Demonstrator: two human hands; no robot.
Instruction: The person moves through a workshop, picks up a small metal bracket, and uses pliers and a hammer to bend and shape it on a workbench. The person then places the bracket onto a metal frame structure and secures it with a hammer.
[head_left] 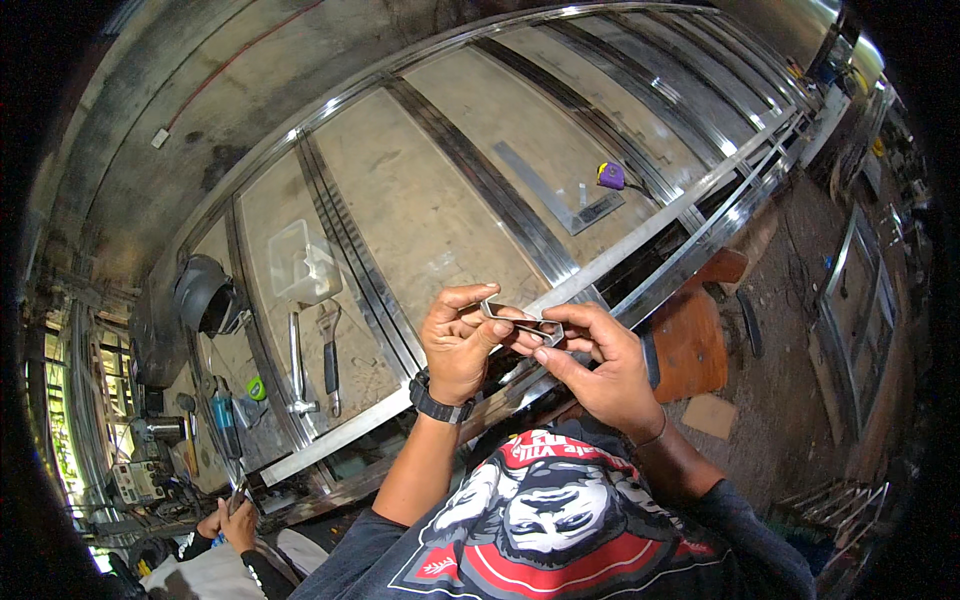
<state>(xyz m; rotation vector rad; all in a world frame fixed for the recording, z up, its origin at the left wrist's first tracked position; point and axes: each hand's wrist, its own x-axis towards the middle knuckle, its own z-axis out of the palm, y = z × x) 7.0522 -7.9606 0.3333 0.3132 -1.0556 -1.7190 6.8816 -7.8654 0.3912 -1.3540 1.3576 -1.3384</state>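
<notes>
Both my hands hold a small bent metal bracket [522, 320] between them, over the near rail of a metal frame [370, 425]. My left hand [456, 352], with a black watch on its wrist, grips the bracket's left end between thumb and fingers. At the other end, my right hand [606, 362] pinches the bracket between thumb and fingertips. Part of the bracket is hidden by my fingers. On the panel left of my hands lie an adjustable wrench [331, 362] and a hammer [296, 350]. A steel square [535, 187] and a purple tape measure [611, 176] lie farther off.
Metal channels cross the large panel. At left are a clear plastic container [290, 275], a welding helmet [203, 292], a green tape measure [256, 388] and a blue power tool [225, 425]. Another person's hands [236, 526] are at lower left. An orange-brown board [690, 345] is right.
</notes>
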